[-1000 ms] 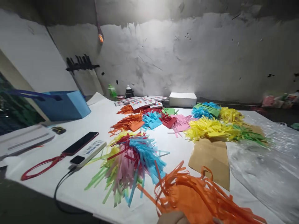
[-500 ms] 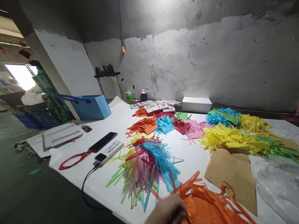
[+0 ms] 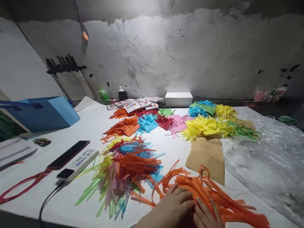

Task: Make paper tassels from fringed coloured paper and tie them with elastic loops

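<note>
A fringed orange tissue-paper tassel (image 3: 199, 183) is spread at the table's near edge, under both hands. My left hand (image 3: 174, 205) rests on it with the fingers bent together and gripping the paper; their tips are partly hidden. Close beside it, my right hand (image 3: 207, 215) has its fingers stretched out over the orange paper. Left of the hands is a heap of loose tassels, with pink strips (image 3: 108, 186), light green strips (image 3: 87, 191), blue strips (image 3: 155, 174) and an orange tassel (image 3: 139, 163) on top.
Folded tassels, including yellow ones (image 3: 206, 126), lie farther back, near printed packets (image 3: 133, 106) and a white box (image 3: 179, 99). A brown paper piece (image 3: 206, 158) and clear plastic (image 3: 256, 171) lie right. On the left are a phone (image 3: 68, 155), power bank (image 3: 78, 164) and blue bin (image 3: 45, 114).
The view has turned to the right. An orange tassel now lies on top of the multicoloured heap. My right hand has come into view beside the left, on the remaining orange paper.
</note>
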Available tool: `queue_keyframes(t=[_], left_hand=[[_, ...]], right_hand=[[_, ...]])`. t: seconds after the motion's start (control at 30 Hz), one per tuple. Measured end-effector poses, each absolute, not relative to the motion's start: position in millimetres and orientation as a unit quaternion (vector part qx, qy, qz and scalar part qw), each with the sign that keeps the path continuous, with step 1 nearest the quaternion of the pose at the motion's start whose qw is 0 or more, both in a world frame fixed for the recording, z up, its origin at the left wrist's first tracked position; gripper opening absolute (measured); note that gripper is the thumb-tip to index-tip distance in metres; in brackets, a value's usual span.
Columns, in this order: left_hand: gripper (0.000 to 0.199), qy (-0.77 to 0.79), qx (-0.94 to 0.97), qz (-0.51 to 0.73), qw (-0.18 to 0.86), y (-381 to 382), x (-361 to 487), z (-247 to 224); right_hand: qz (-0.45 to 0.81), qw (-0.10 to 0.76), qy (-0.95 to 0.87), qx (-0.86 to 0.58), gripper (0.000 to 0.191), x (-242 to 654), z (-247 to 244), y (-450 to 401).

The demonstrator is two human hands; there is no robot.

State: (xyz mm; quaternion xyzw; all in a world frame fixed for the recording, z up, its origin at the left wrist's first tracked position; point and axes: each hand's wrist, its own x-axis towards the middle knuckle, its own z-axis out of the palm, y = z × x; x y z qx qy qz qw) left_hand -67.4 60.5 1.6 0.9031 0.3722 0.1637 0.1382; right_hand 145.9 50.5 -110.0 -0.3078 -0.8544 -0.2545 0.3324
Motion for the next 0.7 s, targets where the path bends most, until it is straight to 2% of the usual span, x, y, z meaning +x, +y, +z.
queue_keyframes(t=[0.07, 0.13, 0.2, 0.27, 0.33, 0.43, 0.5, 0.6, 0.7], left_hand=[[0.028, 0.484, 0.865, 0.104, 0.078, 70, -55, -13], [0.026, 0.602, 0.793, 0.087, 0.026, 83, -63, -14], [0.028, 0.669, 0.737, 0.094, -0.009, 90, -81, -9], [0.031, 0.692, 0.713, 0.108, -0.032, 83, -92, -7], [0.03, 0.643, 0.751, 0.146, -0.044, 66, -91, -14], [0.034, 0.428, 0.874, 0.218, -0.073, 35, -72, -37], [0.033, 0.34, 0.904, 0.238, -0.099, 23, -60, -51], [0.024, 0.34, 0.907, 0.236, -0.082, 14, -57, -55], [0.025, 0.326, 0.913, 0.24, -0.04, 11, -65, -47]], right_hand=[[-0.227, 0.359, -0.838, -0.341, 0.032, 146, -104, 40], [-0.228, 0.344, -0.855, -0.314, 0.032, 150, -96, 32], [-0.232, 0.324, -0.869, -0.295, 0.033, 154, -90, 27], [-0.217, 0.339, -0.854, -0.331, 0.037, 156, -90, 22], [-0.192, 0.37, -0.821, -0.39, 0.044, 152, -93, 18], [-0.183, 0.401, -0.792, -0.422, 0.048, 144, -92, 14], [-0.183, 0.417, -0.786, -0.418, 0.046, 142, -87, 12], [-0.174, 0.435, -0.787, -0.402, 0.041, 146, -83, 8], [-0.146, 0.446, -0.805, -0.363, 0.037, 155, -85, 0]])
